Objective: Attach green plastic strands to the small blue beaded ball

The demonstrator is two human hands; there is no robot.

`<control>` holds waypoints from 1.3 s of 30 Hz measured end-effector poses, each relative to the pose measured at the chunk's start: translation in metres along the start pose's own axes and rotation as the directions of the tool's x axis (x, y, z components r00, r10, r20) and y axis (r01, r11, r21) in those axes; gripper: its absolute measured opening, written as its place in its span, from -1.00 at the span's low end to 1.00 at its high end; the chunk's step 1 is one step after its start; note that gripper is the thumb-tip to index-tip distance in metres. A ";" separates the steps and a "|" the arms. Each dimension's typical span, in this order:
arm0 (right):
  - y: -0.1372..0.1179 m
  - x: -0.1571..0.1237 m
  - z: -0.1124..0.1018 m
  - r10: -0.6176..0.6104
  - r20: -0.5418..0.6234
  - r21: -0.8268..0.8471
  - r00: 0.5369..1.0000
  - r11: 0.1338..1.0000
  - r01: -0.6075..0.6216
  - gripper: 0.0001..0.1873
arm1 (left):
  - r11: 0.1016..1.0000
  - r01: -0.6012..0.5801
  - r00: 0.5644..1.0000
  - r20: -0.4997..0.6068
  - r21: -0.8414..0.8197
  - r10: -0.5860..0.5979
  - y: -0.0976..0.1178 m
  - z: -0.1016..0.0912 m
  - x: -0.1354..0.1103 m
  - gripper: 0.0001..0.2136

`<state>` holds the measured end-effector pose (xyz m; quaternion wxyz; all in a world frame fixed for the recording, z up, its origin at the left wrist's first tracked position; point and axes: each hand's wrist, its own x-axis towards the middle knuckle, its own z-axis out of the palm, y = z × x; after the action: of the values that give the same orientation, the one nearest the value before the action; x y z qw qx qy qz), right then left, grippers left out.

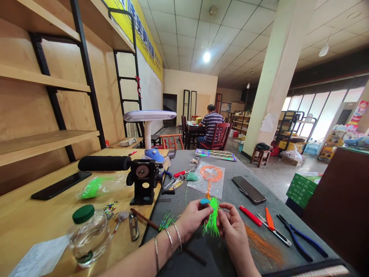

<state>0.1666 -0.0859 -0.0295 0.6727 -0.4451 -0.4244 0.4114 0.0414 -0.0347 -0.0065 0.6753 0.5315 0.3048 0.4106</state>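
Note:
Above the dark work mat, my left hand (191,215) pinches a bundle of bright green strands (213,223), which hangs down in a fringe. A small blue textured piece (204,201) sticks up at that hand's fingertips; how it joins the strands is hidden. My right hand (232,223) has thumb and fingers closed at the bundle's right edge, apparently on the strands. Just beyond my hands lies a clear plastic bag (190,187) with a coil of orange strand (211,173). Loose orange fibres (263,244) are beside my right hand, and green-blue strands (167,222) left of my left wrist.
Rightward lie a phone (249,189), a red-handled tool (250,216), scissors (269,218) and blue-handled pliers (302,236). Leftward stand a black hand-crank device (144,182) and a green-lidded jar (88,234). A lamp (148,130) stands behind. A person (211,123) sits farther off.

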 end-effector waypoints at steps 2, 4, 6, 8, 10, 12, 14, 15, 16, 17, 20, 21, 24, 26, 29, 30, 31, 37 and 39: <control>0.000 -0.001 0.000 -0.010 0.018 -0.023 1.000 1.000 0.010 -0.48 | 1.000 -0.001 1.000 0.005 -0.013 0.001 0.000 0.000 0.001 -0.55; 0.000 -0.002 0.001 -0.019 0.037 -0.034 0.999 0.999 0.020 -0.46 | 1.000 -0.019 1.000 -0.003 -0.004 0.019 0.000 -0.001 0.001 -0.55; 0.000 -0.003 0.001 -0.026 0.049 -0.037 0.998 0.999 0.028 -0.46 | 0.999 -0.048 0.999 -0.015 0.023 0.049 -0.001 -0.001 0.002 -0.55; 0.000 -0.003 0.001 -0.034 0.047 -0.038 0.998 0.999 0.035 -0.46 | 0.995 -0.077 0.997 -0.024 0.056 0.078 -0.002 -0.001 0.002 -0.56; 0.001 -0.003 0.001 -0.045 0.042 -0.041 0.998 0.998 0.047 -0.47 | 0.990 -0.102 0.994 -0.033 0.098 0.106 -0.002 -0.001 0.003 -0.58; 0.001 -0.003 0.000 -0.058 0.043 -0.046 0.997 0.997 0.060 -0.49 | 0.974 -0.151 0.986 -0.044 0.166 0.161 -0.002 -0.002 0.002 -0.63; 0.002 -0.004 0.000 -0.066 0.041 -0.053 0.997 0.996 0.068 -0.49 | 0.938 -0.227 0.968 -0.048 0.262 0.248 -0.001 -0.003 0.001 -0.70; 0.002 -0.004 -0.001 -0.071 0.040 -0.058 0.997 0.996 0.074 -0.49 | 0.912 -0.265 0.955 -0.046 0.313 0.293 -0.001 -0.004 0.000 -0.73; 0.002 -0.005 -0.001 -0.077 0.038 -0.062 0.996 0.995 0.079 -0.49 | 0.886 -0.295 0.943 -0.041 0.358 0.330 -0.001 -0.004 -0.001 -0.76; 0.003 -0.005 -0.001 -0.083 0.034 -0.064 0.996 0.994 0.085 -0.49 | 0.864 -0.313 0.935 -0.034 0.393 0.354 -0.001 -0.004 -0.002 -0.77; 0.003 -0.006 -0.001 -0.093 0.033 -0.062 0.995 0.994 0.095 -0.49 | 0.842 -0.326 0.929 -0.022 0.429 0.370 0.000 -0.004 -0.004 -0.79; 0.003 -0.006 -0.001 -0.096 0.032 -0.062 0.995 0.993 0.098 -0.50 | 0.852 -0.322 0.931 -0.024 0.413 0.364 0.001 -0.003 -0.004 -0.78; 0.003 -0.007 -0.001 -0.111 0.028 -0.063 0.993 0.992 0.113 -0.50 | 0.938 -0.239 0.965 -0.047 0.253 0.258 0.003 0.000 -0.004 -0.75; 0.004 -0.007 -0.001 -0.117 0.031 -0.055 0.993 0.991 0.118 -0.51 | 0.990 -0.116 0.992 -0.046 0.075 0.119 0.003 0.001 -0.003 -0.69; 0.004 -0.005 -0.001 -0.114 0.038 -0.035 0.993 0.993 0.115 -0.51 | 0.988 0.040 0.999 -0.017 -0.149 -0.043 0.004 0.002 -0.002 -0.65; 0.004 -0.005 0.000 -0.115 0.038 -0.030 0.993 0.993 0.116 -0.51 | 0.978 0.070 0.997 -0.004 -0.194 -0.072 0.003 0.002 -0.001 -0.64; 0.004 -0.004 0.000 -0.117 0.036 -0.024 0.992 0.993 0.118 -0.51 | 0.969 0.095 0.995 0.011 -0.227 -0.095 0.002 0.001 -0.001 -0.64; 0.005 -0.005 0.000 -0.123 0.050 -0.022 0.991 0.992 0.124 -0.49 | 0.937 0.158 0.987 0.080 -0.312 -0.140 -0.005 -0.001 0.002 -0.70; 0.005 -0.006 0.000 -0.122 0.054 -0.030 0.991 0.992 0.124 -0.49 | 0.930 0.170 0.984 0.104 -0.325 -0.144 -0.005 -0.001 0.001 -0.71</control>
<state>0.1643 -0.0897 -0.0357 0.6779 -0.4185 -0.4754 0.3733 0.0424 -0.0335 -0.0116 0.7972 0.3998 0.2459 0.3796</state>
